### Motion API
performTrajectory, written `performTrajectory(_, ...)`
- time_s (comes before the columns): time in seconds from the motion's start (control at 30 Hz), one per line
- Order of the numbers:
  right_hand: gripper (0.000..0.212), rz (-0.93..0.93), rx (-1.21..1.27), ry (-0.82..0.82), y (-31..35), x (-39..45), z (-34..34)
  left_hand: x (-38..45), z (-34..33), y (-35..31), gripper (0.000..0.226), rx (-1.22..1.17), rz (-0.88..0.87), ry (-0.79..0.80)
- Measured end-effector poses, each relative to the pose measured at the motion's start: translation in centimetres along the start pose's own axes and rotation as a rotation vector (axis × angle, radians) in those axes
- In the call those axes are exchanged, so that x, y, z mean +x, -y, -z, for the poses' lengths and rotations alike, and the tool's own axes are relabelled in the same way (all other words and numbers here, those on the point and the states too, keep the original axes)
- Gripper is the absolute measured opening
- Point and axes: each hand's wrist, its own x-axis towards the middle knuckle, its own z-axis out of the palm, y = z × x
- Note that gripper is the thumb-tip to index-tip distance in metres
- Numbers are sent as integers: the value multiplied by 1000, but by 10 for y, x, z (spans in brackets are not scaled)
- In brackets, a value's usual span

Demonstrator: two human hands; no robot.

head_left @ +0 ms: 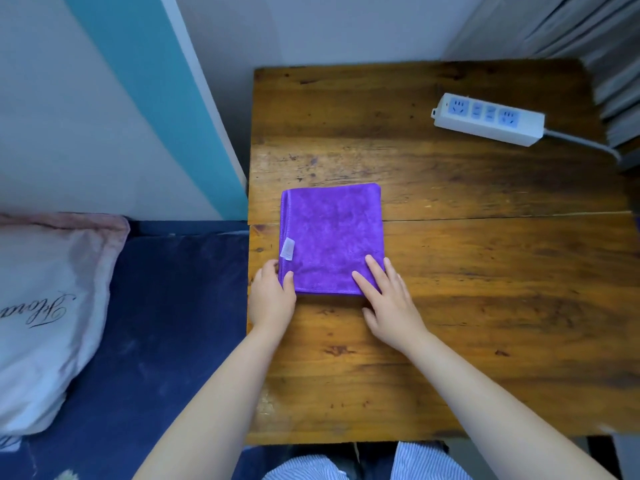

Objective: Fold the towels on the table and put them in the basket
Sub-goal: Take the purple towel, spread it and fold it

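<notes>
Resting on table, folded purple towel, left hand, right hand

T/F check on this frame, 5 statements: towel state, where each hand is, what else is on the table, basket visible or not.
1. The purple towel lies folded flat on the wooden table. True.
2. The left hand is lifted clear of the towel. False: it grips the towel's near left corner.
3. The right hand rests its fingers on the towel's near right corner. True.
4. A power strip lies on top of the towel. False: it sits apart, at the table's far right.
5. The basket stands beside the towel. False: no basket is in view.
</notes>
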Motion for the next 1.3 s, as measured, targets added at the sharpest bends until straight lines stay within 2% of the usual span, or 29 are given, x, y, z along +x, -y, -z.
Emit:
performTrajectory(0.1,69,28,-149,-64,-8,1,-6,2,1,0,33,107,8,-9)
performTrajectory(0.2,45,88,-213,-98,-8,2,-1,3,0,1,29,131,9,-19)
performTrajectory(0.23,44,101,-231,-106,-8,2,0,3,-1,1,28,117,18,-17)
performTrajectory(0.37,47,131,-166,-159,-6,24,13,3,3,2,28,108,6,-18)
performTrajectory(0.43,48,102,-132,-212,-1,45,29,2,8,0,39,119,-75,-57)
performTrajectory(0.5,50,81,-116,-224,4,68,45,4,10,-3,50,156,-226,-64)
performTrajectory(0.63,54,14,-182,-69,-3,104,52,12,7,-4,54,504,-478,95)
performTrajectory(0.73,55,-3,-178,-8,-7,109,48,14,5,-2,58,658,-490,160)
performTrajectory(0.9,55,-33,-153,-43,-7,108,42,15,4,-6,57,840,-510,149)
performTrajectory(1.0,56,58,-171,-225,-3,87,34,13,4,-8,47,810,-708,85)
performTrajectory(1.07,49,176,-202,-380,-8,60,18,15,4,-4,44,825,-816,142)
performTrajectory(1.13,41,271,-180,-443,-15,28,-2,11,6,-4,46,775,-849,179)
performTrajectory(1.2,42,357,-176,-427,-22,4,-12,8,6,-4,53,726,-797,250)
performTrajectory(1.3,51,371,-201,-303,-31,-2,-16,10,9,-1,65,798,-788,298)
